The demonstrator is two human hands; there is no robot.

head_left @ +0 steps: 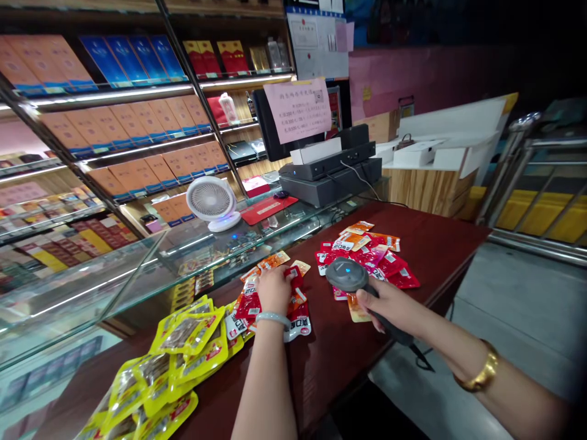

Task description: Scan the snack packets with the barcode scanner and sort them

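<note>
My right hand [389, 302] is wrapped round the handle of a grey barcode scanner [347, 275], which has a small blue light on top. Beyond and under the scanner lies a pile of red, pink and orange snack packets [394, 267]. My left hand [274, 290], with a pale bangle at the wrist, is over another heap of red, white and orange packets [298, 324]. Its fingers are closed on a red snack packet [295, 278], though the hand partly hides the grip. Left of it, yellow-edged snack packets [192, 336] with clear windows lie heaped.
A glass display counter [151, 269] borders the dark red tabletop [321, 379] on the far side. On it stand a white fan [211, 201] and a dark monitor [262, 125] with a pink notice. Boxed goods fill the shelves behind. A metal railing [532, 189] stands at right.
</note>
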